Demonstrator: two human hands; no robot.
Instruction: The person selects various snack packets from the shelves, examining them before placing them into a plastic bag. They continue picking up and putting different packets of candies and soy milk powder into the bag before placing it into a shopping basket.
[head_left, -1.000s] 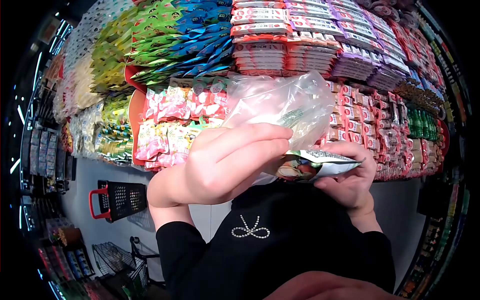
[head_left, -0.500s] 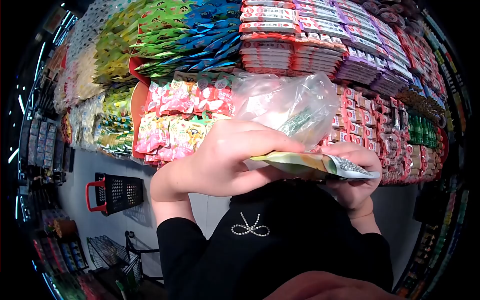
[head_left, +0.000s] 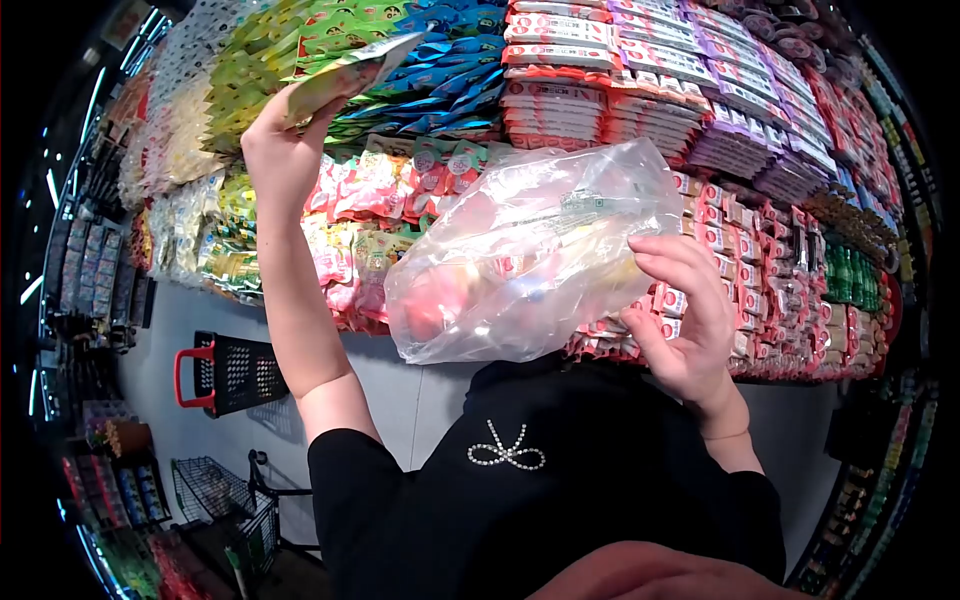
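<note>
My left hand (head_left: 283, 148) is raised at the upper left, closed on a flat snack pouch (head_left: 345, 78) with a green and yellowish face. The pouch is tilted and overlaps the stacks of green snack packets (head_left: 350, 25) behind it. A clear plastic bag (head_left: 520, 260) with small green print lies across the front of the display, and pink and yellow shapes show through it. At the bag's right edge is my right hand (head_left: 690, 325), thumb and fingers apart, fingertips right at the plastic.
Pink snack pouches (head_left: 375, 185) fill a bin behind the bag. Blue packets (head_left: 460, 75) and white-and-red boxes (head_left: 560, 50) are stacked farther back. Small red packs (head_left: 755, 260) lie at right. On the floor at left stand a black basket with red handle (head_left: 235, 375) and a wire cart (head_left: 215, 490).
My left hand has carried the pouch from front centre to the upper left. My right hand has let go of the pouch and spread its fingers. More of the clear bag now shows.
</note>
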